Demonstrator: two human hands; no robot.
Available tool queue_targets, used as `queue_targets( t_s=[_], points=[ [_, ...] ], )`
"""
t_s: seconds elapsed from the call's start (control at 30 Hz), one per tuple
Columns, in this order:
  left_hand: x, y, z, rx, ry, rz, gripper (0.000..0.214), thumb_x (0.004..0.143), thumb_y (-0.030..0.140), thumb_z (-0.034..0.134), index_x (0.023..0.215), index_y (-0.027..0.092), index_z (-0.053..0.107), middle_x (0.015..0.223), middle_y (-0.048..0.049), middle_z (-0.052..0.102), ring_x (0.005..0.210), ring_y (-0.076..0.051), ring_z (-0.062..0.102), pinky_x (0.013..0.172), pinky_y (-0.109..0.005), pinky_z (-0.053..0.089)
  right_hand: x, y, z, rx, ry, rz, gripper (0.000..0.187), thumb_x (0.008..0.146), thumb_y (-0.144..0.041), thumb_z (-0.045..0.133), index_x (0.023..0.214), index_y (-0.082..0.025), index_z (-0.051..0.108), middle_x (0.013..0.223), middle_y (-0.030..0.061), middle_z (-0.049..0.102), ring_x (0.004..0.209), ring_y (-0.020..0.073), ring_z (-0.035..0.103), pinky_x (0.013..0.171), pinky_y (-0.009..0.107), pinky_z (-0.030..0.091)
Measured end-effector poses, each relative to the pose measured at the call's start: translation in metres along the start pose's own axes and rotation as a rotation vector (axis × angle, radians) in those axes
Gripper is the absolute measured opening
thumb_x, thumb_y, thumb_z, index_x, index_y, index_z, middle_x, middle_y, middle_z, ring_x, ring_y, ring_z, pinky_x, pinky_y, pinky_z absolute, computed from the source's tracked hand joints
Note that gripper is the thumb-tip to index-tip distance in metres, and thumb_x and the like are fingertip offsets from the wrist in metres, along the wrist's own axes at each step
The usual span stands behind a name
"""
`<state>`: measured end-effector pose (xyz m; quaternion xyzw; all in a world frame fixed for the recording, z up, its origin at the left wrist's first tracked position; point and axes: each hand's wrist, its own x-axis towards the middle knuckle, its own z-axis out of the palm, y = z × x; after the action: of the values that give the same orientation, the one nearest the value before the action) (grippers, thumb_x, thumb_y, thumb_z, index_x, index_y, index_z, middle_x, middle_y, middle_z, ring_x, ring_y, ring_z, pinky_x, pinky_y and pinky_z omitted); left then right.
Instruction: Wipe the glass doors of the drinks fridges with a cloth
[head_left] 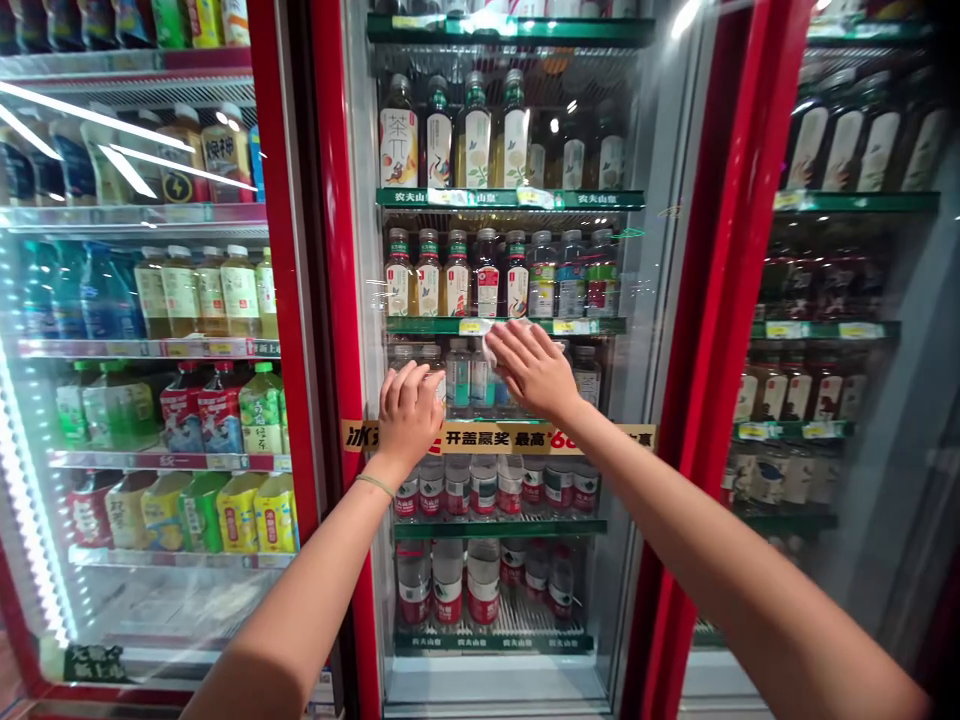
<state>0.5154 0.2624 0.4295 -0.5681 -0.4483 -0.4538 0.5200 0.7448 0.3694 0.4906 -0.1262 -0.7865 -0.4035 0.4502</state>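
I face a red-framed drinks fridge with a glass door in front of me. My right hand lies flat against the glass, fingers spread, pressing a small white cloth to it at the middle shelf. My left hand rests on the same glass just to the left, fingers curled loosely, nothing visible in it. A thin band circles my left wrist. Behind the glass stand rows of tea bottles and water bottles.
A yellow sticker strip crosses the glass at hand height. A second fridge with coloured drink bottles stands on the left, another glass door on the right. Red door frames separate them.
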Motion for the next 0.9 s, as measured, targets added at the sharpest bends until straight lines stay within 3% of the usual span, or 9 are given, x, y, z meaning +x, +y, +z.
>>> queue_targets(
  t_s=[0.07, 0.23, 0.33, 0.4, 0.53, 0.7, 0.73, 0.83, 0.9],
  points=[
    [0.005, 0.006, 0.003, -0.022, -0.005, -0.018, 0.041, 0.093, 0.019, 0.055, 0.133, 0.025, 0.063, 0.135, -0.012, 0.063, 0.14, -0.029, 0.051, 0.126, -0.054, 0.031, -0.007, 0.003, -0.002, -0.029, 0.044, 0.127, 0.075, 0.106, -0.035, 0.041, 0.165, -0.031, -0.005, 0.171, -0.0004, 0.017, 0.159, 0.0257, 0.022, 0.131, 0.055, 0.021],
    [0.011, 0.016, 0.01, -0.04, -0.017, -0.015, 0.042, 0.095, 0.019, 0.054, 0.136, 0.023, 0.06, 0.138, -0.0131, 0.061, 0.144, -0.03, 0.047, 0.127, -0.055, 0.03, -0.024, 0.023, -0.011, 0.038, -0.112, -0.168, 0.075, 0.106, -0.039, 0.044, 0.165, -0.036, -0.002, 0.17, -0.0047, 0.021, 0.158, 0.0224, 0.025, 0.132, 0.049, 0.022],
    [0.014, 0.025, 0.015, -0.033, -0.015, 0.008, 0.044, 0.096, 0.02, 0.053, 0.139, 0.022, 0.058, 0.141, -0.0137, 0.06, 0.146, -0.029, 0.045, 0.127, -0.055, 0.029, -0.036, 0.031, -0.013, -0.013, 0.035, 0.128, 0.074, 0.105, -0.035, 0.042, 0.165, -0.032, -0.001, 0.171, -0.001, 0.016, 0.159, 0.0261, 0.022, 0.132, 0.055, 0.019],
    [0.017, 0.032, 0.02, -0.029, -0.021, 0.025, 0.045, 0.097, 0.021, 0.052, 0.141, 0.022, 0.056, 0.143, -0.0136, 0.06, 0.147, -0.029, 0.045, 0.128, -0.054, 0.029, -0.043, 0.036, -0.015, -0.039, 0.062, 0.185, 0.074, 0.106, -0.034, 0.041, 0.166, -0.029, -0.002, 0.171, 0.001, 0.016, 0.159, 0.0264, 0.021, 0.132, 0.055, 0.017],
    [0.02, 0.046, 0.031, -0.04, -0.042, 0.077, 0.048, 0.098, 0.022, 0.052, 0.146, 0.022, 0.053, 0.149, -0.0132, 0.057, 0.149, -0.029, 0.044, 0.128, -0.055, 0.027, -0.057, 0.053, -0.023, -0.02, -0.126, -0.16, 0.075, 0.106, -0.036, 0.044, 0.165, -0.034, -0.001, 0.17, -0.0044, 0.021, 0.158, 0.0214, 0.024, 0.133, 0.046, 0.018],
    [0.016, 0.048, 0.04, -0.013, -0.015, 0.11, 0.053, 0.098, 0.024, 0.054, 0.151, 0.026, 0.049, 0.152, -0.0118, 0.055, 0.15, -0.03, 0.043, 0.129, -0.055, 0.024, -0.077, 0.058, -0.024, -0.157, 0.049, 0.264, 0.075, 0.106, -0.033, 0.042, 0.166, -0.027, -0.003, 0.171, 0.002, 0.016, 0.159, 0.0264, 0.021, 0.132, 0.054, 0.018],
    [0.015, 0.047, 0.041, -0.008, -0.009, 0.116, 0.055, 0.098, 0.024, 0.054, 0.152, 0.026, 0.049, 0.152, -0.0116, 0.055, 0.15, -0.03, 0.043, 0.129, -0.055, 0.024, -0.082, 0.059, -0.024, -0.164, 0.044, 0.261, 0.075, 0.106, -0.033, 0.042, 0.166, -0.026, -0.003, 0.171, 0.0028, 0.016, 0.159, 0.0265, 0.021, 0.132, 0.054, 0.018],
    [0.014, 0.045, 0.042, -0.001, 0.005, 0.136, 0.058, 0.097, 0.024, 0.055, 0.154, 0.027, 0.047, 0.152, -0.0116, 0.056, 0.15, -0.03, 0.043, 0.13, -0.054, 0.024, -0.097, 0.069, -0.028, -0.11, -0.125, -0.03, 0.076, 0.105, -0.035, 0.044, 0.166, -0.03, -0.001, 0.171, -0.0004, 0.021, 0.159, 0.0244, 0.023, 0.132, 0.05, 0.02],
    [0.013, 0.045, 0.043, 0.004, 0.021, 0.14, 0.059, 0.097, 0.023, 0.056, 0.154, 0.026, 0.046, 0.151, -0.012, 0.056, 0.15, -0.03, 0.043, 0.129, -0.054, 0.024, -0.106, 0.078, -0.031, -0.105, -0.138, -0.039, 0.075, 0.105, -0.036, 0.044, 0.166, -0.032, 0.001, 0.171, -0.0017, 0.021, 0.159, 0.0247, 0.024, 0.132, 0.05, 0.021]
  ],
)
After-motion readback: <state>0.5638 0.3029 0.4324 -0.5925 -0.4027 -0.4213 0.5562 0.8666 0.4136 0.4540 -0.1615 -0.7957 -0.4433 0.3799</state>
